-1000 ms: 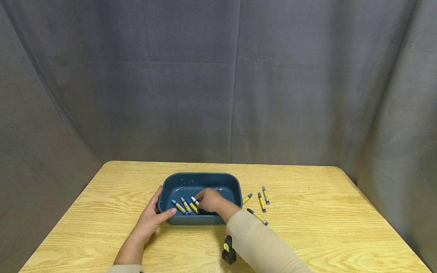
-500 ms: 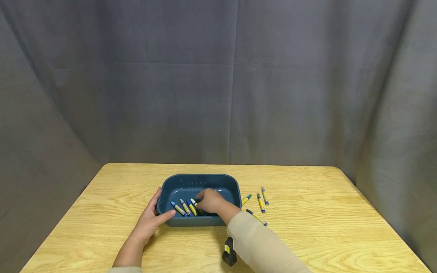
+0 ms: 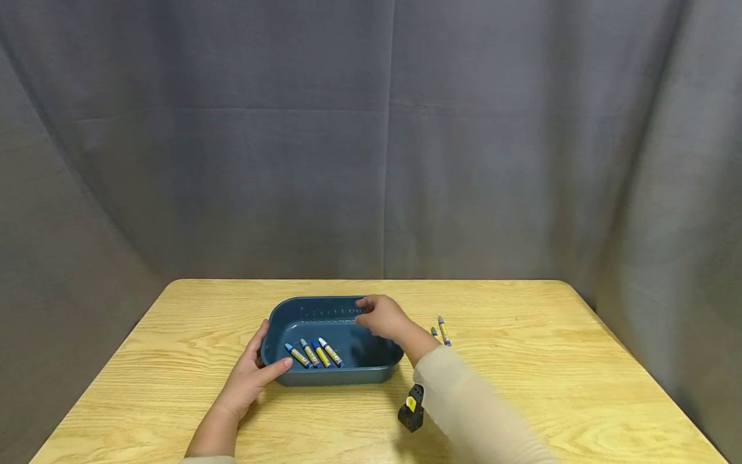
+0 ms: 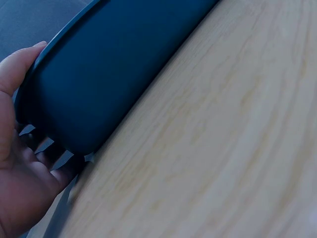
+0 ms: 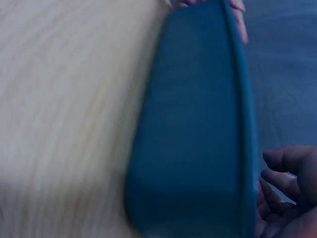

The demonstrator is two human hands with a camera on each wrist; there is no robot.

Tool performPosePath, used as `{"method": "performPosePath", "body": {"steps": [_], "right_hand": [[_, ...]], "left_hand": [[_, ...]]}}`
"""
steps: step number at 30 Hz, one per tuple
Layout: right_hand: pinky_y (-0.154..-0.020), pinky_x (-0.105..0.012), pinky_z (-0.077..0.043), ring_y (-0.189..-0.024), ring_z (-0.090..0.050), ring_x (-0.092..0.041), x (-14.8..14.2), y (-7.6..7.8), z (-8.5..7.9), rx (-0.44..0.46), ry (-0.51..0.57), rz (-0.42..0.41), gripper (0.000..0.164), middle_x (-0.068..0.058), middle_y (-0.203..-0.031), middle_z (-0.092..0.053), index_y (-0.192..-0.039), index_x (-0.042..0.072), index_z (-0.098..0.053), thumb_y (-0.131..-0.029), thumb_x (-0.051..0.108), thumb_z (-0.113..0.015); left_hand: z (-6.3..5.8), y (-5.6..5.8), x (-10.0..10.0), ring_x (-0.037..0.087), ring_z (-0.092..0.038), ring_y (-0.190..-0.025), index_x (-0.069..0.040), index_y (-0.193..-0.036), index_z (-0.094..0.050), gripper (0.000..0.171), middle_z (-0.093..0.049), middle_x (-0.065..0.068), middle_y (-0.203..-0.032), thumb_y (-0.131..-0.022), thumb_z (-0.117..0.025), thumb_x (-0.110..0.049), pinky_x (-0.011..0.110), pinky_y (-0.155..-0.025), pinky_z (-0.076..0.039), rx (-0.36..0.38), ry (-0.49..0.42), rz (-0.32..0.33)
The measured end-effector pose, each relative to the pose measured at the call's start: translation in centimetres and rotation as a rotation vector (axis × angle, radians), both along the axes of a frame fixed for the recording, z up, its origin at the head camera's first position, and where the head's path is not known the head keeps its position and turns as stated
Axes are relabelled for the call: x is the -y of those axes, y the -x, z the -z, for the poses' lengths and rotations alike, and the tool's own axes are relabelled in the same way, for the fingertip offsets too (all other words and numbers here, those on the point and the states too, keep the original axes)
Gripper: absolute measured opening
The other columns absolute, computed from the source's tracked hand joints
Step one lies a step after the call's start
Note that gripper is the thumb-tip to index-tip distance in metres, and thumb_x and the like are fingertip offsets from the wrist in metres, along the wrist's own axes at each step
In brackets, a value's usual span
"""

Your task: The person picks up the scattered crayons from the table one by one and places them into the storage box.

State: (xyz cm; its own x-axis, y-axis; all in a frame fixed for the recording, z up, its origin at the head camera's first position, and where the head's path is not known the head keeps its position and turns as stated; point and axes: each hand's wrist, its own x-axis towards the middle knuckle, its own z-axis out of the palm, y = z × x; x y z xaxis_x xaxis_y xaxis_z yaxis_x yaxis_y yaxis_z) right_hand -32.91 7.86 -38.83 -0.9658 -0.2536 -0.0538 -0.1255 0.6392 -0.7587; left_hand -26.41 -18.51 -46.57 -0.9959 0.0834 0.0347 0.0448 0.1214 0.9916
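A dark blue rectangular tub [image 3: 336, 376] stands on the table. My left hand [image 3: 246, 375] holds its left end, thumb over the front rim and fingers round the outer side, as the left wrist view also shows. Inside the tub lie several yellow-and-blue crayons [image 3: 321, 354], side by side near the left front. Over the tub's right part hovers my right hand [image 3: 384, 317]. In the right wrist view its thumb and fingers [image 5: 281, 161] are apart with nothing between them. Two more crayons [image 3: 444, 330] show on the table right of the tub, one partly behind the right sleeve.
The wooden table [image 3: 580, 386] extends on both sides of the tub. A grey curtain [image 3: 371, 161] hangs behind it. A small black device [image 3: 411, 409] sits under the right sleeve [image 3: 475, 406], which covers part of the table.
My right hand has let go of a white-tipped crayon beside the others in the tub, then risen and moved right. The left hand keeps its hold.
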Motion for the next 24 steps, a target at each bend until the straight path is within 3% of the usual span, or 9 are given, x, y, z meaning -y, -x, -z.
{"method": "performPosePath", "body": {"steps": [7, 16, 24], "right_hand": [[-0.066, -0.03, -0.055, -0.088, -0.066, -0.031, -2.8, 0.7, -0.7, -0.019, 0.049, 0.119, 0.039, -0.02, -0.115, -0.064, -0.131, 0.0, -0.06, -0.093, 0.01, -0.062], [-0.08, -0.038, -0.057, -0.105, -0.063, -0.037, -6.5, 1.1, 0.1, -0.021, 0.095, 0.207, 0.039, -0.021, -0.116, -0.061, -0.132, -0.002, -0.057, -0.095, 0.012, -0.059], [-0.069, -0.036, -0.051, -0.078, -0.059, -0.026, -10.3, 0.8, 1.7, -0.018, 0.04, 0.269, 0.042, -0.025, -0.122, -0.058, -0.135, -0.004, -0.054, -0.096, 0.011, -0.056]], "left_hand": [[0.1, 0.0, 0.3, 0.036, -0.02, -0.149, -0.011, -0.159, -0.005, 0.097, -0.008, 0.016, -0.165, -0.087, -0.07, -0.012, 0.0, -0.09, -0.033, -0.01, -0.018, 0.007], [0.1, -0.1, 0.4, 0.037, -0.02, -0.149, -0.012, -0.159, -0.005, 0.097, -0.009, 0.017, -0.165, -0.087, -0.07, -0.013, 0.0, -0.09, -0.033, -0.002, -0.011, 0.005], [0.1, -0.1, 0.4, 0.036, -0.021, -0.149, -0.013, -0.159, -0.006, 0.097, -0.011, 0.017, -0.165, -0.087, -0.07, -0.013, 0.0, -0.09, -0.032, -0.001, -0.012, 0.001]]}}
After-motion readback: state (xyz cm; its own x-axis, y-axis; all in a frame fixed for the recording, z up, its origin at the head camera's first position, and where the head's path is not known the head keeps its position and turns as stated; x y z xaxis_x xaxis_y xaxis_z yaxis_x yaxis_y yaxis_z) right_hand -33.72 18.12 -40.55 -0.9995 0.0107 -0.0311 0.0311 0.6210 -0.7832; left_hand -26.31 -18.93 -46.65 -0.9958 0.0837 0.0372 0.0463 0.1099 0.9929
